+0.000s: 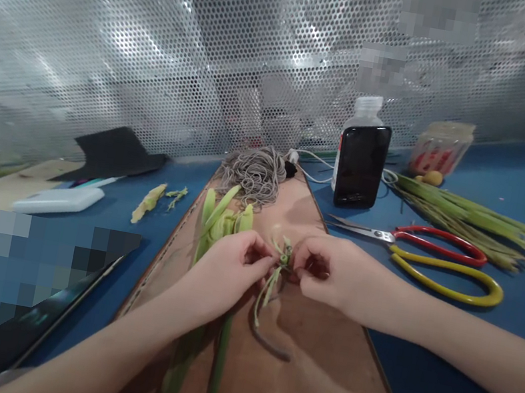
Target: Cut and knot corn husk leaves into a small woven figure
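Observation:
A small knotted bundle of green plant strips is pinched between both hands above a brown board. My left hand is closed, thumb and forefinger gripping the bundle's left side. On its right side my right hand is closed too, fingertips pressed together at the knot. Loose strips and a grey cord end hang below. Whether the cord is tied into the knot, I cannot tell. Long pale-green leaf stalks lie along the board, partly behind my left hand and forearm.
The brown board rests on a blue table. A heap of grey cord sits at its far end. To the right are scissors, a black phone against a bottle, a jar and green stalks.

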`<action>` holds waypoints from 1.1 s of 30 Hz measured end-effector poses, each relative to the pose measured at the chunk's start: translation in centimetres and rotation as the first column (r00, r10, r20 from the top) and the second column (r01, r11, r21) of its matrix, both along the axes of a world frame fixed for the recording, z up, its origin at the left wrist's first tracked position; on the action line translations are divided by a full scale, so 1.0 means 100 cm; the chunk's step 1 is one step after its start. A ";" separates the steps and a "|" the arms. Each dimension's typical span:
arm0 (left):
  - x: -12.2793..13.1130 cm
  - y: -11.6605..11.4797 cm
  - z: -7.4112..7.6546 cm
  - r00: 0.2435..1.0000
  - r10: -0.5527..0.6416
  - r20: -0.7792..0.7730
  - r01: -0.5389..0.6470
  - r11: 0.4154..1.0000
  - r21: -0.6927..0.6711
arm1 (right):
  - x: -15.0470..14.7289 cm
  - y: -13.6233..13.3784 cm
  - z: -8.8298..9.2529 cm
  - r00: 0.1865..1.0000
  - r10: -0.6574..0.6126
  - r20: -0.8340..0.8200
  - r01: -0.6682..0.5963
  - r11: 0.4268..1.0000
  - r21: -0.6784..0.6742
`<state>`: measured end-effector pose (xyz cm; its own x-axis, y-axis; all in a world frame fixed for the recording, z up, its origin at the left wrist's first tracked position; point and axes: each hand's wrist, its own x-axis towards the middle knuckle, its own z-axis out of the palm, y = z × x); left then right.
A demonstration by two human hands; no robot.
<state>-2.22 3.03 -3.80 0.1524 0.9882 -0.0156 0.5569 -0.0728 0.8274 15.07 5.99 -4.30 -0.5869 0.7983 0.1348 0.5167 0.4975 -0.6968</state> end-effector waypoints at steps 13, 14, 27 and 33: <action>0.007 -0.002 0.005 0.994 0.111 0.005 -0.109 0.987 -0.120 | 0.006 0.005 0.001 0.997 0.029 0.069 -0.037 0.992 0.121; 0.008 -0.003 0.005 0.991 0.131 0.013 -0.128 0.980 -0.150 | 0.006 0.006 0.002 0.996 0.029 0.080 -0.038 0.992 0.123; 0.010 -0.004 0.006 0.993 0.074 -0.088 -0.074 0.997 0.007 | -0.007 -0.004 0.002 0.983 -0.087 0.161 0.045 0.967 0.252; 0.011 -0.004 0.006 0.982 0.042 -0.186 -0.022 0.994 0.108 | -0.010 -0.002 -0.001 0.979 0.027 0.203 -0.100 0.928 0.359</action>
